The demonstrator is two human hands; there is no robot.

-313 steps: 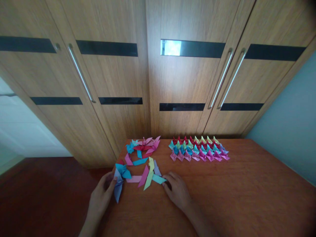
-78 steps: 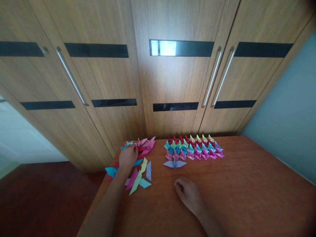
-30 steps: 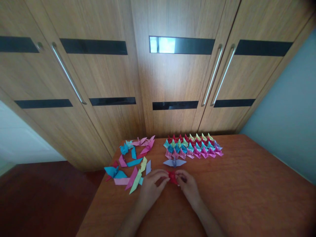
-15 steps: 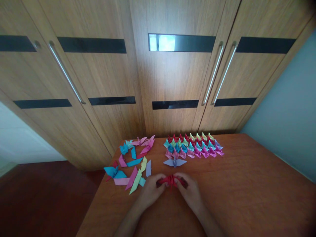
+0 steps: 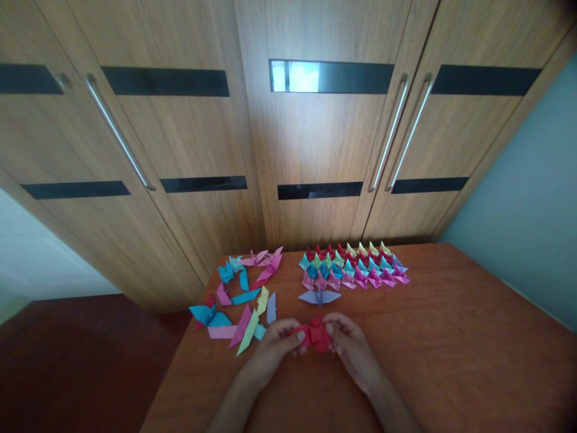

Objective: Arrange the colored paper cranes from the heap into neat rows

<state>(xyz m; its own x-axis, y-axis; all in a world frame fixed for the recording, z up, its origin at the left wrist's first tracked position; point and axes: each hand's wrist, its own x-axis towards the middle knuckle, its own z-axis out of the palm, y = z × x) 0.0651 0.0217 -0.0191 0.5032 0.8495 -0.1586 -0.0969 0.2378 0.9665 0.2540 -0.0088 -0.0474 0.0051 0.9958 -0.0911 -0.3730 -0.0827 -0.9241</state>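
Note:
A red origami crane point(image 5: 318, 335) is held between my two hands, just above the table near its front. My left hand point(image 5: 280, 346) pinches its left side between thumb and fingers. On the other side, my right hand point(image 5: 349, 340) grips the right part, with the thumb near the middle. The fingers cover the outer ends of the paper. Straight beyond the hands lies a lavender origami crane point(image 5: 320, 297) with its wings spread flat to both sides.
Rows of folded cranes point(image 5: 347, 269) in several colours stand at the back of the wooden table point(image 5: 442, 349). Loose folded cranes and flat paper pieces point(image 5: 246, 331) lie to the left. A wooden wardrobe point(image 5: 311, 138) rises behind the table.
The red crane has turned in my hands, so a broader red face shows now instead of the narrow spread shape. Both hands have shifted their grip slightly.

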